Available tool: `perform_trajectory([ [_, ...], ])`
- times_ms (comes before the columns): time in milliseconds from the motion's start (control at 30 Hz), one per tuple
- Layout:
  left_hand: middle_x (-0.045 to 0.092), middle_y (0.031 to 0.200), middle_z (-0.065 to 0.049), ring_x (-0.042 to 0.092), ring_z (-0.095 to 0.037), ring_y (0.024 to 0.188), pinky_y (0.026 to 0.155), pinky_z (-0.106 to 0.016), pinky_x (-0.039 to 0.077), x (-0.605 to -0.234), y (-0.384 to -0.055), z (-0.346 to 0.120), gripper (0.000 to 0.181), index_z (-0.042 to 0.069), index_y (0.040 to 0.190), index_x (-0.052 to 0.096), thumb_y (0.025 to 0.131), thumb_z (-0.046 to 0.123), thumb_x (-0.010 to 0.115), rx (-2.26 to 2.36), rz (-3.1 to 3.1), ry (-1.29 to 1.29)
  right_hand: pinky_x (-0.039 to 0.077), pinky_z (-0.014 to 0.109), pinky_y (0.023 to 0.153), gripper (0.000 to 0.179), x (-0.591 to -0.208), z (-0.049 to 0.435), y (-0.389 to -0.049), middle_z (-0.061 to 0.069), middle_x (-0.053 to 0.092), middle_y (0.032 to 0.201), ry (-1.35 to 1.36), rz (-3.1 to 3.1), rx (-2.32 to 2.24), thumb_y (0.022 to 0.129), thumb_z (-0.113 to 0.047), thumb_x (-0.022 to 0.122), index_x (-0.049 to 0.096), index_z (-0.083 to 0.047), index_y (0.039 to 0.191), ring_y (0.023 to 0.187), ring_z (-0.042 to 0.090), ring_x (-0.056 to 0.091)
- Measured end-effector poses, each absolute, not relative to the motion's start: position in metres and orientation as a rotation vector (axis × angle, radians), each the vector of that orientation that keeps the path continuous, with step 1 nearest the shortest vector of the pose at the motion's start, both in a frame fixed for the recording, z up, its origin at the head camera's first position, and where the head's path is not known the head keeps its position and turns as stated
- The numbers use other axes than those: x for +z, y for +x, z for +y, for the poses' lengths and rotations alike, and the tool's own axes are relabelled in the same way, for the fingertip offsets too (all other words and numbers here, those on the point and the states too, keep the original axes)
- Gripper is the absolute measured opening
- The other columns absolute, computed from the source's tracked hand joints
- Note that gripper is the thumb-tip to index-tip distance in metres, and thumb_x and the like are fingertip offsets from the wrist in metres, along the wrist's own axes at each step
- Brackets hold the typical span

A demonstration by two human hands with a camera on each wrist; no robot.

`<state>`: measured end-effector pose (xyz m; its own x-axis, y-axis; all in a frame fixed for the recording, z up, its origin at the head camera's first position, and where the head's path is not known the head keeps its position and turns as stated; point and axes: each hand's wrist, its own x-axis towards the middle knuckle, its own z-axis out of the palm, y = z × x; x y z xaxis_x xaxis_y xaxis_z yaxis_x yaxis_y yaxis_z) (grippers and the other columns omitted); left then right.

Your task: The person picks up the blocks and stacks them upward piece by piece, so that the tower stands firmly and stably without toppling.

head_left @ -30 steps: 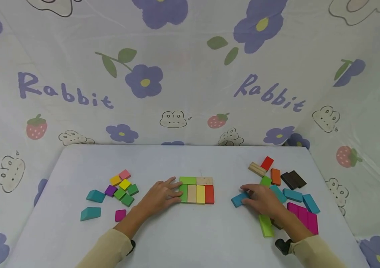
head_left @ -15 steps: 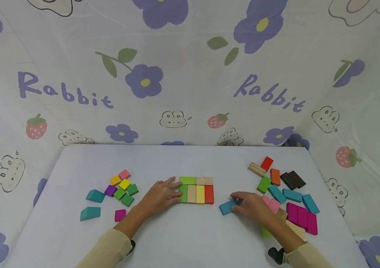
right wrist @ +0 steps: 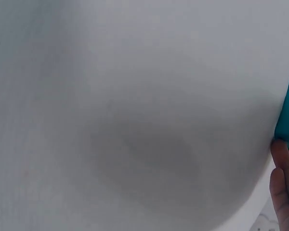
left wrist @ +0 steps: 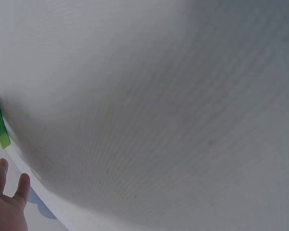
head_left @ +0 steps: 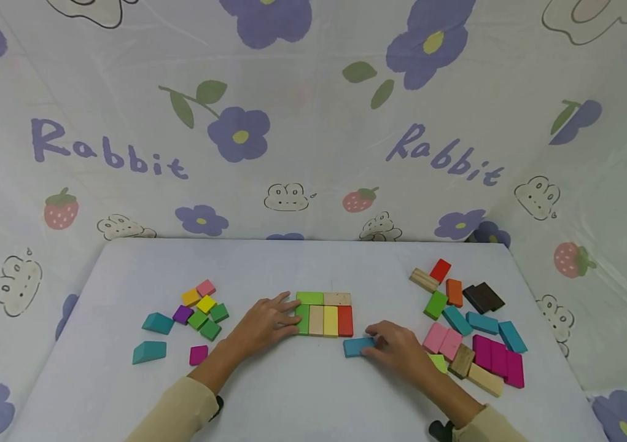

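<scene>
Several flat blocks lie edge to edge at the table's middle: a light green block and a natural wood block along the far side, then a green block, a beige block, a yellow block and a red block side by side. My left hand rests its fingertips, spread, against the left side of this group. Between thumb and fingers, my right hand pinches the right end of a blue block, just nearer than the red block. The right wrist view shows the blue block at its edge.
Left lie small cubes such as a purple cube and a magenta cube, plus teal wedges. On the right are scattered blocks: pink blocks, magenta blocks, dark brown blocks and other blue blocks.
My right hand has carried the blue block leftward from the right-hand pile to the near right corner of the group, turning it straighter. My left hand has stayed put.
</scene>
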<state>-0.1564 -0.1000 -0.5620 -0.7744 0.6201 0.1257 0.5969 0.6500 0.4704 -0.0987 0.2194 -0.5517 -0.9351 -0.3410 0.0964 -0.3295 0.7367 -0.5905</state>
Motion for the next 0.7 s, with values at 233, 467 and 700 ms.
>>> perform_trajectory([
  [233,0.059,0.14,-0.003,0.039,-0.03,0.142,0.107,-0.054,0.041,-0.562,-0.155,-0.1,0.032,0.015,0.121,0.071,0.092,0.029,0.073,0.806,2.808,1.03,0.057,0.02,0.073,0.024,-0.553,0.203,-0.097,-0.002,0.069,0.093,-0.728,2.972,-0.921,0.079,-0.019,0.086,0.074,-0.009,0.097,0.078,0.007,0.063],
  [467,0.059,0.139,-0.004,0.04,-0.031,0.142,0.107,-0.055,0.041,-0.562,-0.156,-0.099,0.032,0.014,0.12,0.072,0.091,0.028,0.074,0.82,2.814,1.039,0.058,0.026,0.078,0.019,-0.552,0.188,-0.094,0.001,0.069,0.1,-0.806,2.959,-0.885,0.08,-0.02,0.084,0.078,-0.008,0.094,0.087,0.01,0.067],
  [700,0.06,0.139,-0.004,0.041,-0.031,0.141,0.106,-0.054,0.042,-0.562,-0.155,-0.099,0.032,0.014,0.119,0.072,0.091,0.028,0.074,0.793,2.817,1.051,0.058,0.025,0.077,0.021,-0.552,0.177,-0.094,0.003,0.065,0.103,-0.926,2.935,-0.878,0.081,-0.016,0.084,0.077,-0.005,0.097,0.086,0.01,0.065],
])
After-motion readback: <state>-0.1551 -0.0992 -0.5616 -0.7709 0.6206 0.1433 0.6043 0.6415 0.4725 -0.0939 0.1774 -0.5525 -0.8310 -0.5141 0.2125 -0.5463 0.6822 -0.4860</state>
